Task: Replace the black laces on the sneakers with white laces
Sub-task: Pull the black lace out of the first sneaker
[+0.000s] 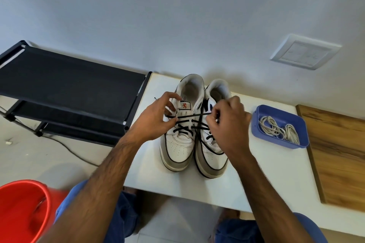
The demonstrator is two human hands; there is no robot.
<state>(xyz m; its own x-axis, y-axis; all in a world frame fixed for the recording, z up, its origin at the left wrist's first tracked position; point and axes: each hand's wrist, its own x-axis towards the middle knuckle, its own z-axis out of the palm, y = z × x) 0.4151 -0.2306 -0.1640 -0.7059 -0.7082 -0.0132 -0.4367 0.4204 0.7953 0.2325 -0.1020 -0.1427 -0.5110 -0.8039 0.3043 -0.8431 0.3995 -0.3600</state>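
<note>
Count: two sneakers, two hands, one tray, one bundle of white laces; left sneaker (178, 140) and right sneaker (212, 150) stand side by side, touching, near the middle of the white desk (266, 173), toes toward the person, heels toward the wall (177, 16); both white with grey toe trim and dark sole edging; left sneaker carries a tongue label with a red emblem; black laces (186, 127) cross in several rows over the left sneaker, and one strand runs taut across its top row toward the right sneaker; further black lace lies over the right sneaker's front, partly hidden by the right hand; left hand (158, 119) sits at the left side of the left sneaker's eyelets, thumb and fingers curled and pinching a black lace strand near the upper rows; right hand (229, 124) sits over the right sneaker's lace area, fingers curled in on the far end of the taut black strand, grip narrow; exact contact point under the fingers not visible; white laces (279, 129) lie coiled loose inside a blue tray (304, 140), on the desk, to the right of the sneakers and well apart from both hands, untouched; wooden board (339, 154) at the desk's right side, just beyond the tray; black rack (69, 85) left of the desk, against the wall; red bucket (21, 209) on the floor at lower left; white switch plate (305, 51) on the wall above the tray.
</note>
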